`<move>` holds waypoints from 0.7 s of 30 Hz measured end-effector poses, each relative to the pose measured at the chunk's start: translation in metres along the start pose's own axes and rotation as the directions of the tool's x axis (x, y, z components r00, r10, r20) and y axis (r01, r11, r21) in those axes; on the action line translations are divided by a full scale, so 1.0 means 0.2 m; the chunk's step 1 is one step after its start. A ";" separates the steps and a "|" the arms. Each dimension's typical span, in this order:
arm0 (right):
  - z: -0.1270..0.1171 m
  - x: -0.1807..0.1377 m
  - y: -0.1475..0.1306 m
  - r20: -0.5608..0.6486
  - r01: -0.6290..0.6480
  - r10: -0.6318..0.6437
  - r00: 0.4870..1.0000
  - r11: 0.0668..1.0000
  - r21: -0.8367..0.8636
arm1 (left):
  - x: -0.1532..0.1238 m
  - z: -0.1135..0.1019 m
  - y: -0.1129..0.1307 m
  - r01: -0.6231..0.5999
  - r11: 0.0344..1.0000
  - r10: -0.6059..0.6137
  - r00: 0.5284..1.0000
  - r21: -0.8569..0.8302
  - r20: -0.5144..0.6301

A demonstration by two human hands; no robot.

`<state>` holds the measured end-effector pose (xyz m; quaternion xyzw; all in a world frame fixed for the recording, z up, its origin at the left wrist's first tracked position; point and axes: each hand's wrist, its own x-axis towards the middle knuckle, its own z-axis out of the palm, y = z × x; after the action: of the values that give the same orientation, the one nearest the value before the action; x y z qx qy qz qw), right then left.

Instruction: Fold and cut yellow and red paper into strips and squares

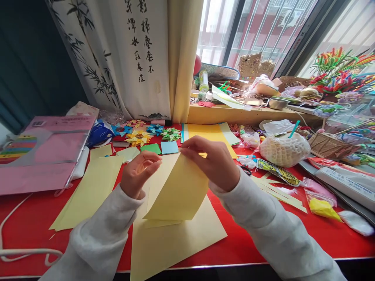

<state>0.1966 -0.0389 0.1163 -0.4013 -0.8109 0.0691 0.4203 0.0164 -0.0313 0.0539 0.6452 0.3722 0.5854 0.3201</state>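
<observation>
My right hand (211, 160) pinches the top corner of a pale yellow sheet of paper (181, 187), which hangs down at a slant. The lower edge of that sheet is over another pale yellow sheet, partly hidden beneath it. Under both lies a larger cream sheet (175, 249), flat on the red table. To the left of the raised sheet is my left hand (140, 171), apart from it. Its fingers are loosely curled, with thumb and forefinger tips close together and nothing visible between them.
Long yellow sheets (90, 191) lie at the left beside a pink folder (43, 156). Folded paper stars (138, 138) and small coloured squares (169, 147) sit behind. Paper strips (281, 193), a netted fruit-like bundle (284, 150) and a yellow packet (322, 208) are at the right.
</observation>
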 end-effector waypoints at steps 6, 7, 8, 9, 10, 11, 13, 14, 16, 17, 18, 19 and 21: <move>0.09 -0.07 -0.12 0.092 0.120 -0.106 0.990 0.979 -0.166 | -0.07 0.06 0.10 -0.052 0.988 0.062 0.996 -0.145 0.063; 0.09 -0.07 -0.12 0.091 0.124 -0.110 0.990 0.979 -0.165 | -0.08 0.06 0.10 -0.031 0.987 0.043 0.996 -0.160 0.074; 0.10 -0.07 -0.12 0.090 0.122 -0.108 0.990 0.979 -0.161 | -0.08 0.05 0.10 -0.008 0.986 0.023 0.996 -0.168 0.087; 0.10 -0.07 -0.11 0.091 0.115 -0.101 0.991 0.981 -0.158 | -0.08 0.05 0.10 0.011 0.985 0.006 0.995 -0.172 0.096; 0.10 -0.07 -0.11 0.096 0.106 -0.092 0.991 0.982 -0.154 | -0.08 0.05 0.10 0.025 0.985 -0.007 0.995 -0.169 0.102; 0.10 -0.07 -0.11 0.104 0.096 -0.081 0.991 0.984 -0.152 | -0.08 0.04 0.09 0.034 0.986 -0.017 0.994 -0.163 0.104; 0.10 -0.06 -0.11 0.128 0.078 -0.059 0.990 0.985 -0.151 | -0.07 0.04 0.09 0.047 0.988 -0.031 0.994 -0.149 0.109; 0.10 -0.06 -0.11 0.142 0.075 -0.053 0.988 0.986 -0.150 | -0.07 0.04 0.09 0.050 0.988 -0.034 0.993 -0.144 0.110; 0.11 -0.06 -0.10 0.170 0.086 -0.061 0.984 0.986 -0.144 | -0.07 0.04 0.08 0.054 0.988 -0.039 0.993 -0.143 0.109; 0.11 -0.06 -0.09 0.179 0.097 -0.071 0.981 0.985 -0.141 | -0.07 0.04 0.07 0.057 0.988 -0.042 0.993 -0.142 0.108; 0.12 -0.06 -0.09 0.184 0.109 -0.082 0.979 0.984 -0.141 | -0.07 0.04 0.07 0.059 0.988 -0.044 0.993 -0.141 0.106; 0.12 -0.06 -0.08 0.185 0.122 -0.094 0.978 0.982 -0.144 | -0.07 0.04 0.06 0.062 0.988 -0.048 0.993 -0.140 0.105; 0.13 -0.07 -0.07 0.176 0.146 -0.119 0.977 0.978 -0.150 | -0.07 0.04 0.06 0.071 0.988 -0.056 0.992 -0.136 0.109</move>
<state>0.1736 -0.0522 0.0975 -0.3717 -0.8711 0.0079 0.3210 0.0259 -0.0497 0.0552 0.6388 0.3336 0.5649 0.4020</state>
